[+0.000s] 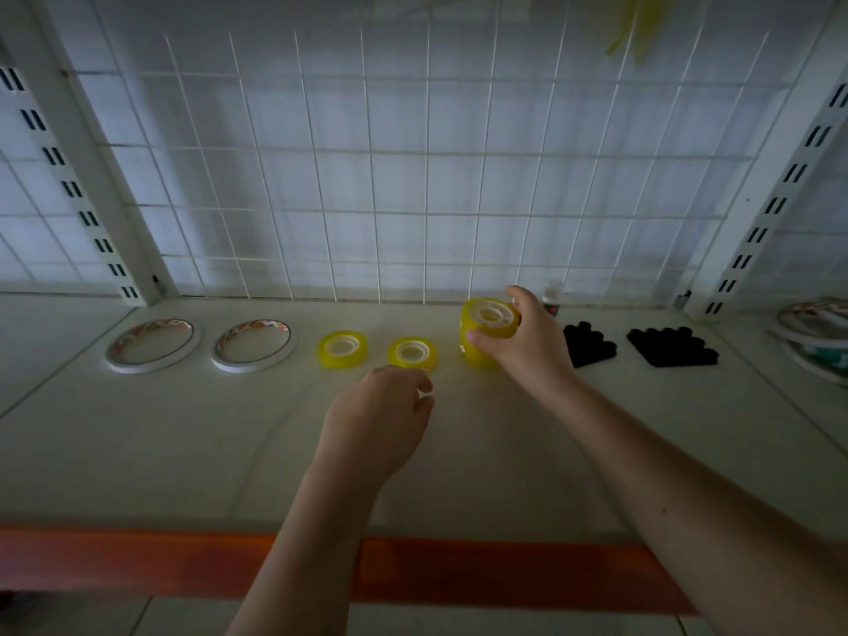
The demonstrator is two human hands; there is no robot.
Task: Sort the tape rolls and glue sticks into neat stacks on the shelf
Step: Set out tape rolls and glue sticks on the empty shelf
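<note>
Head camera, looking down on the white shelf: my right hand gripped the yellow tape stack from its right side, thumb across the front and fingers curled over the top rim, the stack standing upright near the wire grid at the back. My left hand hung lower and nearer to me, fingers loosely curled and holding nothing, its fingertips just beside the nearer loose yellow tape roll, which lay flat directly beyond them; whether they touched it I could not tell. A second loose yellow roll lay flat just to the left of that one. Farther left, two wide flat white tape rolls lay side by side. To the right of my right hand, two clusters of black-capped glue sticks stood close-packed, well apart from the left hand. At the far right edge lay more stacked tape rolls. An orange edge strip ran along the shelf front.
</note>
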